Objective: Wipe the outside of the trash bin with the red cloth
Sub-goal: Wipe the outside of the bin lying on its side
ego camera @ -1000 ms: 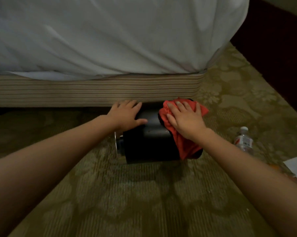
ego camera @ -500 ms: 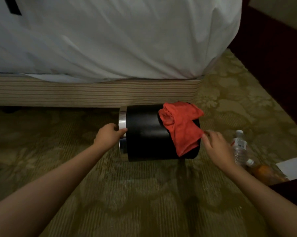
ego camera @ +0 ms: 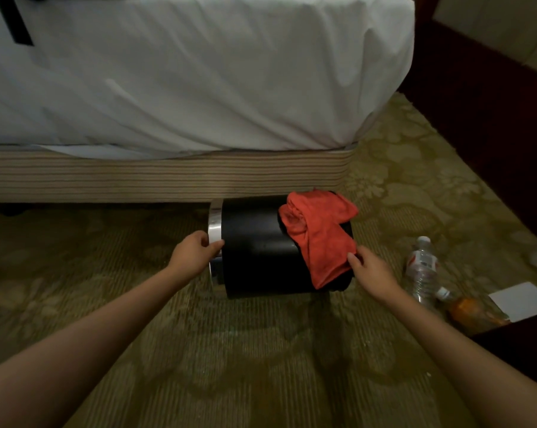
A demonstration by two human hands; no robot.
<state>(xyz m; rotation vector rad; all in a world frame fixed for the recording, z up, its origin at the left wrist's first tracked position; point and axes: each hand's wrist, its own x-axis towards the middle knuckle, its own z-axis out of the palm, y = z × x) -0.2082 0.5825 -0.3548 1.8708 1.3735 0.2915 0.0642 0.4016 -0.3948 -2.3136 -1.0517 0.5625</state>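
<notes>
Left fingers (ego camera: 215, 244) curled over chrome rim (ego camera: 215, 222), gripping. Right fingertips (ego camera: 352, 258) at lower edge of red cloth (ego camera: 319, 239); can't tell if pinch is closed. Left hand (ego camera: 194, 254), right hand (ego camera: 371, 271) at opposite ends of trash bin (ego camera: 254, 245). Bin on its side on carpet (ego camera: 261, 350), just in front of bed base (ego camera: 168, 174); cloth draped over right end.

Judgement: bin looks light, rigid, glossy, and will roll, so hold by rim. Cloth limp; bunch into pad first.
</notes>
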